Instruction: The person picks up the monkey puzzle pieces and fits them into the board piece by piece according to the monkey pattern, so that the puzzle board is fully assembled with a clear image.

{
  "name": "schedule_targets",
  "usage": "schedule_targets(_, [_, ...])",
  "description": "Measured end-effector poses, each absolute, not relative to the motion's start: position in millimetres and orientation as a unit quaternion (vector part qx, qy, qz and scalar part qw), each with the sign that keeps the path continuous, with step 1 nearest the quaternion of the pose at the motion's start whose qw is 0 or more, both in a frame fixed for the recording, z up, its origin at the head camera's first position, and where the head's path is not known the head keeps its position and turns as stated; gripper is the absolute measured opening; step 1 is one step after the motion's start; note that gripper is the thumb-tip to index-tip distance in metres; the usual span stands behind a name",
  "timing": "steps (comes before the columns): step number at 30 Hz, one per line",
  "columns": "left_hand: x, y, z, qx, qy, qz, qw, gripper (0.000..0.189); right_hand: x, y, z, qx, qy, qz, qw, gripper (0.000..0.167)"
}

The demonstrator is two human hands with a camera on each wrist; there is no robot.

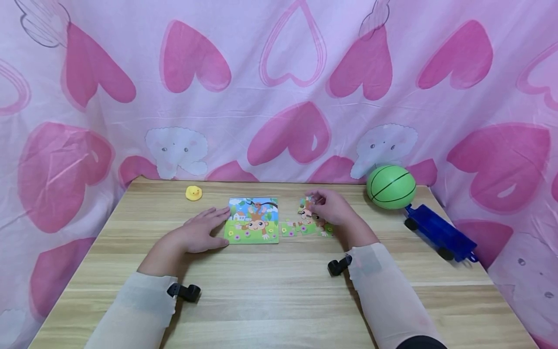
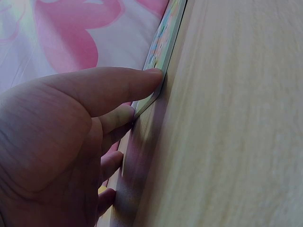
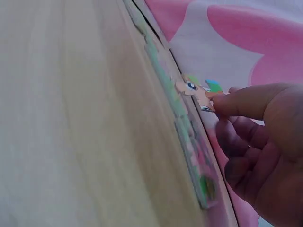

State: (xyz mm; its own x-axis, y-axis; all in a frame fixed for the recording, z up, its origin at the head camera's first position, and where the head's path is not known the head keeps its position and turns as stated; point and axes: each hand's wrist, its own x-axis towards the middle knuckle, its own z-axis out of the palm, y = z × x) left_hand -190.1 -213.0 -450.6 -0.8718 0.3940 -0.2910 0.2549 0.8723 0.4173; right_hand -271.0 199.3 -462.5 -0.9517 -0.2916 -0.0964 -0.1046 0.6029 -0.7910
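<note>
A wooden tabletop (image 1: 261, 291) fills the lower part of the head view, with pink heart-printed cloth (image 1: 196, 106) behind it. At its right side lie a blue wheeled toy (image 1: 440, 233) and, just beyond it, a green ball (image 1: 391, 187). The square monkey picture board (image 1: 255, 233) lies flat near the middle of the frame, directly right of the left hand (image 1: 201, 231), whose thumb and forefinger touch its left edge. That hand reaches in from the lower left, palm down, fingers extended and thumb spread well away from them, resting against the board without gripping it. Just right of the board, loose puzzle pieces (image 1: 307, 229) lie in a cluster, below and left of the right hand (image 1: 332, 209). One puzzle piece (image 3: 201, 97), showing a monkey's eye, sits between that hand's thumb and forefinger in a closed pinch, the remaining fingers curled beneath; whether it touches the others is unclear. The right forearm slants in from the lower right. A small yellow duck (image 1: 193, 193) sits upper left of the board.
</note>
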Motion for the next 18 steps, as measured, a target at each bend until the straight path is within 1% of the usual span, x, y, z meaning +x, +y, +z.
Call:
schedule_targets(4, [-190.2,-212.9,-450.3,0.17,0.949,0.186,0.188,0.089,-267.7,191.8,-455.8,-0.112,0.873,-0.46,0.116,0.04])
schedule_targets(12, [-189.6,-212.1,-448.9,0.17,0.949,0.185,0.19,0.09,-258.0,162.2,-439.6,-0.154,0.872,-0.451,0.11,0.039])
schedule_targets(18, [-189.6,-212.5,-448.8,0.167,0.95,0.186,0.19,0.09,-252.4,132.5,-435.3,-0.18,0.865,-0.45,0.129,0.039])
